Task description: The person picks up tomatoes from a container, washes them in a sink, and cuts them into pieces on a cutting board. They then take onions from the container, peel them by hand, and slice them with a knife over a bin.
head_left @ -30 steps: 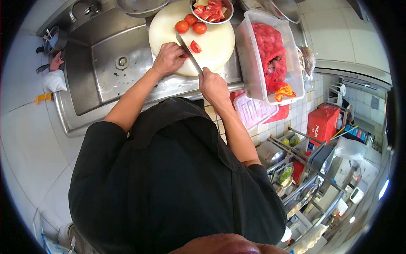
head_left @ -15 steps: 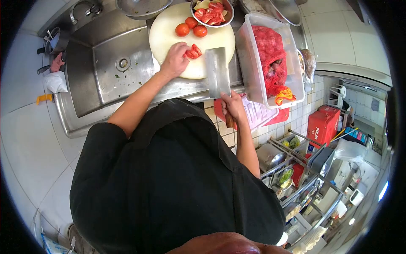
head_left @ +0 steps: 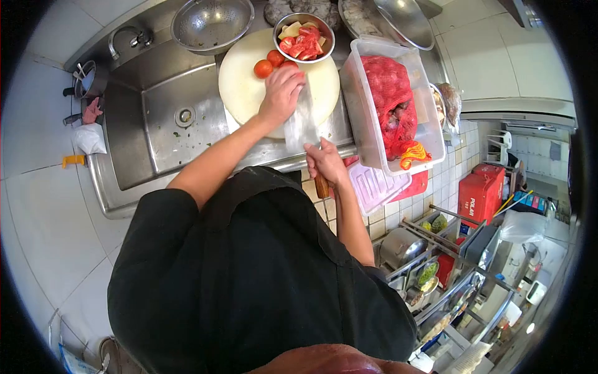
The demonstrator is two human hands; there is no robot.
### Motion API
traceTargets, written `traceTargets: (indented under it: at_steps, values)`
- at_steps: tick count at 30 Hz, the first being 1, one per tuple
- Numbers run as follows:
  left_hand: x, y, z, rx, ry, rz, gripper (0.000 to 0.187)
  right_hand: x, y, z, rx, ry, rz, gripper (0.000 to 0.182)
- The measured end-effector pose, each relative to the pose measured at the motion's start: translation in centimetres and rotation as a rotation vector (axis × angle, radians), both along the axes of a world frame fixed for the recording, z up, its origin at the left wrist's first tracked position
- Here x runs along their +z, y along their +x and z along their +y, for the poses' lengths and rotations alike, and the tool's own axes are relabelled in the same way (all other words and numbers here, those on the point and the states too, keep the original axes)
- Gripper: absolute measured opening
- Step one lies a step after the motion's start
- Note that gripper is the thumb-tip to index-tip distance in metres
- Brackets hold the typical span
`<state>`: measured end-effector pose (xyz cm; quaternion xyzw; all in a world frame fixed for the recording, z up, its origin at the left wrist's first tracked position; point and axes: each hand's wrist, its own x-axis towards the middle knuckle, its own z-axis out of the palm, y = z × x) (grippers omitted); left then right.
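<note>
My right hand [head_left: 325, 163] is closed round the wooden handle of a cleaver [head_left: 302, 124], whose wide blade reaches over the near right part of the round white cutting board [head_left: 240, 87]. My left hand [head_left: 281, 93] is against the upper end of the blade, with red tomato pieces [head_left: 300, 76] at its fingertips. Whole tomatoes [head_left: 263, 68] lie just beyond that hand, one partly hidden by it. At the board's far edge stands a metal bowl [head_left: 331, 45] with cut tomatoes and pale yellowish pieces.
Left of the board is a steel sink [head_left: 168, 81] with a faucet [head_left: 128, 36]. A colander [head_left: 212, 25] stands behind it. To the right, a plastic bin [head_left: 367, 140] holds a red mesh bag [head_left: 389, 87]. Metal shelving [head_left: 458, 249] with pots stands at lower right.
The cleaver and my right hand have shifted left. My left hand has moved right, up to the blade, with the tomato pieces. The view has shifted slightly, showing more of the colander and bowl.
</note>
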<state>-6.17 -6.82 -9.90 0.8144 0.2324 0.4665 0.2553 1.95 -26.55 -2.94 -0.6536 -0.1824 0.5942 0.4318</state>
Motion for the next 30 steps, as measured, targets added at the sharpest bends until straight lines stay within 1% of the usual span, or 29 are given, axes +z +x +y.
traceTargets:
  at_steps: [2,5,6,8,10,12,14,16,22,25,26,29,30]
  values:
    - [2.9,2.5,3.2,-0.078,0.035,0.006,0.019,2.3,0.5,1.0,-0.089,0.046,-0.035,0.015]
    - [4.1,5.9,9.1,-0.211,-0.102,-0.012,0.024,2.4,1.8,2.2,-0.162,0.138,-0.141,0.016]
    - [4.4,5.8,9.8,-0.126,-0.061,-0.020,0.026,2.4,2.0,2.1,-0.186,0.105,-0.206,0.017]
    - [4.5,4.4,11.4,0.042,0.015,-0.029,0.030,1.4,2.6,0.6,-0.164,0.097,-0.249,0.018]
    - [2.2,1.2,11.7,0.105,-0.190,0.154,0.036,0.1,2.3,-1.5,-0.174,0.064,-0.266,0.019]
    - [0.2,-1.7,9.9,0.224,-0.408,0.411,0.048,-1.1,1.5,-3.2,-0.179,0.035,-0.238,0.019]
    - [-2.2,-3.6,7.9,0.156,-0.359,0.411,0.056,-1.7,0.5,-3.9,-0.195,0.005,-0.166,0.019]
    - [-3.3,-4.5,7.3,0.077,-0.328,0.363,0.065,-2.1,0.0,-3.7,-0.137,-0.051,-0.226,0.018]
    - [-3.8,-5.7,6.6,0.021,-0.326,0.357,0.056,-2.7,-0.4,-2.0,-0.008,-0.081,-0.337,0.021]
    - [-3.1,-7.7,3.7,-0.176,-0.673,0.096,0.056,-1.5,-1.3,-1.6,0.021,-0.096,-0.436,0.025]
    - [-2.8,-8.4,2.9,-0.242,-0.757,0.064,0.057,-0.8,-1.7,-1.4,0.034,-0.106,-0.470,0.026]
    - [-2.5,-10.2,1.3,-0.407,-0.865,0.011,0.058,0.3,-2.5,-1.4,0.123,-0.111,-0.634,0.028]
    - [-2.1,-10.6,0.7,-0.390,-0.827,0.002,0.056,0.7,-2.7,-1.4,0.161,-0.099,-0.649,0.030]
